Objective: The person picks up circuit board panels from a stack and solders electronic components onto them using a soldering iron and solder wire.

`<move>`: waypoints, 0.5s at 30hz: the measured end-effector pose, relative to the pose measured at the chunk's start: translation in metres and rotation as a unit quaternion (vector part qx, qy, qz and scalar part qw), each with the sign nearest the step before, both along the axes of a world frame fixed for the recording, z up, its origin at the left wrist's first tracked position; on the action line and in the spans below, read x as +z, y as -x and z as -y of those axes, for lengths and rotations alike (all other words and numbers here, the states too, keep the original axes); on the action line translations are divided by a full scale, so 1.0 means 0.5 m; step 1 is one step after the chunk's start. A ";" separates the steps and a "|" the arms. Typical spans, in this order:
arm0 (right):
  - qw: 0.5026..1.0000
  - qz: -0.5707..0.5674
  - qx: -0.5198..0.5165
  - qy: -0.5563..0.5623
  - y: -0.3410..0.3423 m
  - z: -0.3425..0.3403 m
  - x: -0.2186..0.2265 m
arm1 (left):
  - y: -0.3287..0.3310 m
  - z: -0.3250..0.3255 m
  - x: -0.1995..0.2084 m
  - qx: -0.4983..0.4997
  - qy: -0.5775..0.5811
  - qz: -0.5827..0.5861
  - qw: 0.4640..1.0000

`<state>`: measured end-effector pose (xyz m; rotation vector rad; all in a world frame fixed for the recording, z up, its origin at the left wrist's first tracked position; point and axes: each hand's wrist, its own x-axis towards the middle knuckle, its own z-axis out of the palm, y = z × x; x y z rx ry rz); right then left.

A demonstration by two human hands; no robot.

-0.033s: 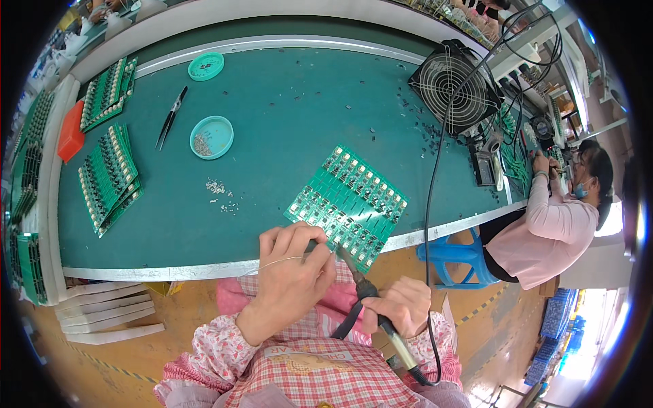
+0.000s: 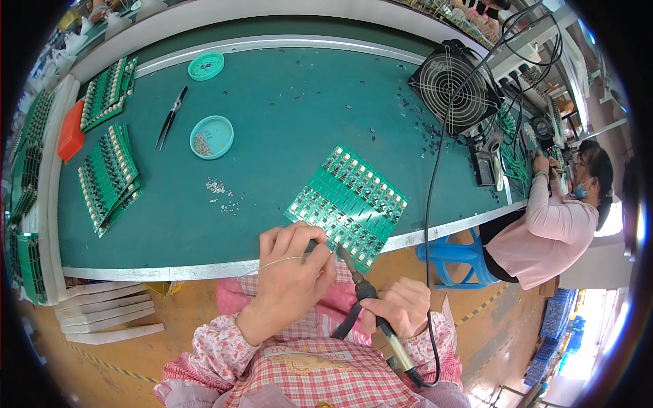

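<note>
A green circuit board panel (image 2: 350, 207) with rows of small parts lies turned at an angle, its near corner over the table's front edge. My left hand (image 2: 294, 268) is closed at the panel's near-left edge, fingertips pinched together. Thin solder wire (image 2: 282, 260) runs across the back of its fingers and into the pinch. My right hand (image 2: 401, 307) grips a soldering iron (image 2: 366, 289) by its handle. The iron's tip meets the near edge of the panel, close to my left fingertips; whether it touches a joint is too small to tell.
Left on the green table (image 2: 272, 156) are tweezers (image 2: 171, 119), a dish of tiny parts (image 2: 212, 138), a green lid (image 2: 206, 66), stacked boards (image 2: 110, 178) and a red box (image 2: 71, 131). A fan (image 2: 454, 88) stands far right, the iron's cable (image 2: 430, 204) hanging nearby. A co-worker (image 2: 561, 217) sits right.
</note>
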<state>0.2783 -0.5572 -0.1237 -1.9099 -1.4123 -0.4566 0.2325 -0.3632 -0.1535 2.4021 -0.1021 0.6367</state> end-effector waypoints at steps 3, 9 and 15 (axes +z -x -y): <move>0.999 0.039 0.013 0.019 0.002 0.000 -0.001 | 0.000 0.000 0.006 -0.003 0.001 0.004 1.000; 0.999 0.017 -0.006 0.029 0.004 -0.007 0.007 | 0.003 -0.001 -0.002 0.000 -0.003 0.006 1.000; 0.950 -0.250 -0.159 -0.094 0.009 0.011 0.026 | 0.004 -0.002 0.007 -0.003 -0.001 -0.006 1.000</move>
